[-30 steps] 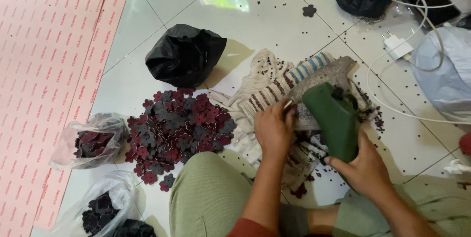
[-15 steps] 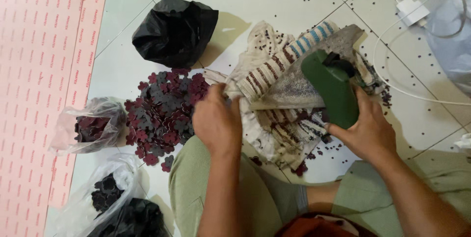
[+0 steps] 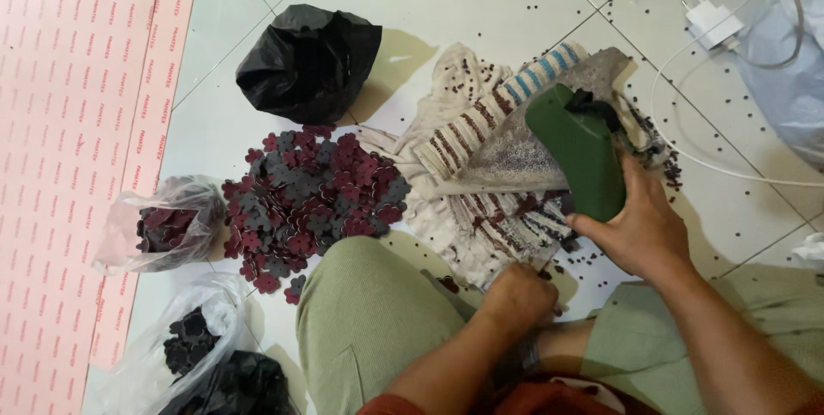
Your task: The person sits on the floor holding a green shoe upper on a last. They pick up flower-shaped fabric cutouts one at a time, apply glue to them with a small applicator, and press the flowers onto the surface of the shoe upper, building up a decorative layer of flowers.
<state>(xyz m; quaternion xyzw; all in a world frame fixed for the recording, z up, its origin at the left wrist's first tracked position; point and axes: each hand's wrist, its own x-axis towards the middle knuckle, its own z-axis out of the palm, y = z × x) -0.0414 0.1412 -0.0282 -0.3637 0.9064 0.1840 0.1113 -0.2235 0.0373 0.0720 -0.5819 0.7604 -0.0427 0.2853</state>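
Left hand [image 3: 515,295] now lower, near lap

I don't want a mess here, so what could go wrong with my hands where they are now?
The green tool is gripped only by the right hand, so it might tip onto the striped cloth. The left hand near the cloth's edge could tug it and roll the small dark bits further over the tiled floor.
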